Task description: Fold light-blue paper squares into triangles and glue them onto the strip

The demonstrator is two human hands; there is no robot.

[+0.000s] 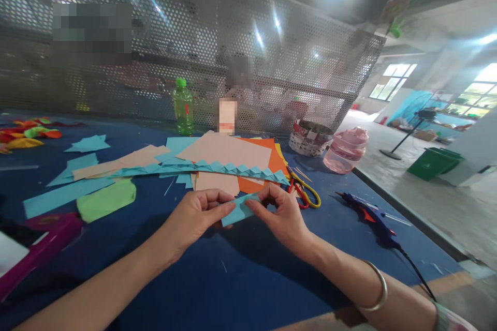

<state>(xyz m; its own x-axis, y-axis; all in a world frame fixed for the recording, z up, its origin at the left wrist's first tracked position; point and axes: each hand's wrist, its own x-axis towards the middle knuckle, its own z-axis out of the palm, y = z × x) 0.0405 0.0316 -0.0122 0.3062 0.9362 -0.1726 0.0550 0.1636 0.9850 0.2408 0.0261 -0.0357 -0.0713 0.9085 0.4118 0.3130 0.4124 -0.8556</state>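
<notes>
Short strip of blue paper (238, 210) pinched between both hands, just near the paper pile, above a dark blue table (248, 289). Left hand (196, 214) with fingers closed together on the strip's left end; right hand (281, 212) with thumb and fingertips (253, 205) gripping its right part. Silver bangle (378, 287) on the right forearm. Just far of the hands, a long zigzag-folded blue paper strip (202, 168) across a pile of pink and orange paper sheets (225, 150). To the right, scissors with yellow and red handles (305, 194) beside the pile, then a blue glue gun (368, 217) with a black cord. To the left, a pale green paper cutout (106, 199) and loose blue paper pieces (64, 196). Farther off, a green plastic bottle (183, 107), a woven basket (310, 137) and a pink plastic jar (345, 150), with a perforated metal screen (248, 36) beyond.
</notes>
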